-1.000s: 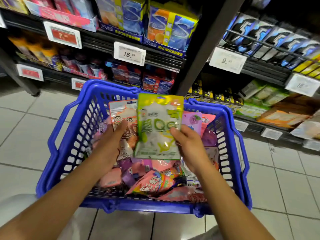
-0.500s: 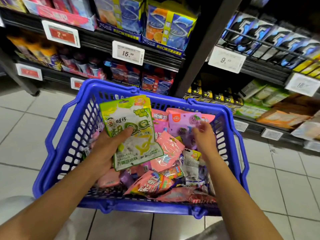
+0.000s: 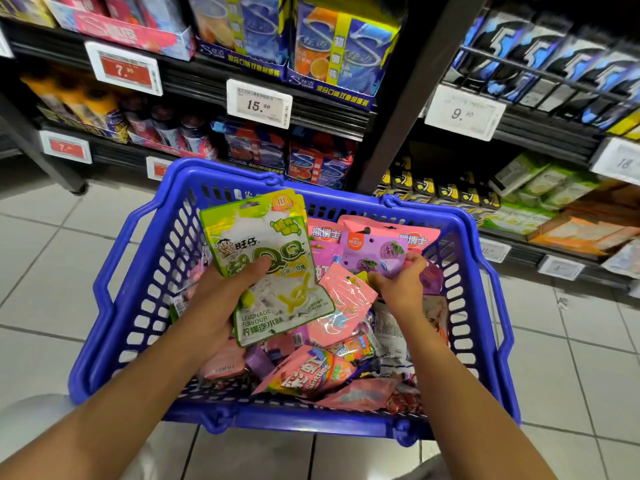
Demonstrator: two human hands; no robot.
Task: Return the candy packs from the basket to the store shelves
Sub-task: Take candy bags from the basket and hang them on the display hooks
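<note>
A blue plastic basket (image 3: 114, 306) sits below me, filled with several candy packs in pink, purple and rainbow colours. My left hand (image 3: 221, 296) grips a green and white lemonade QQ candy pack (image 3: 273, 285) over the basket's left half, thumb across its front. My right hand (image 3: 398, 289) reaches into the basket's right side and pinches the lower edge of a purple grape candy pack (image 3: 370, 251) that leans on pink packs behind it. A pink pack (image 3: 346, 296) lies between my hands.
Store shelves (image 3: 263, 81) rise just beyond the basket, stocked with gum boxes and price tags (image 3: 258, 103). A dark upright post (image 3: 408, 91) divides them from the right shelf bay (image 3: 540, 126) with black, green and orange packs. Tiled floor (image 3: 52, 271) surrounds the basket.
The green pack passed from my right hand to my left hand and moved left. My right hand dropped into the basket and took hold of the purple pack.
</note>
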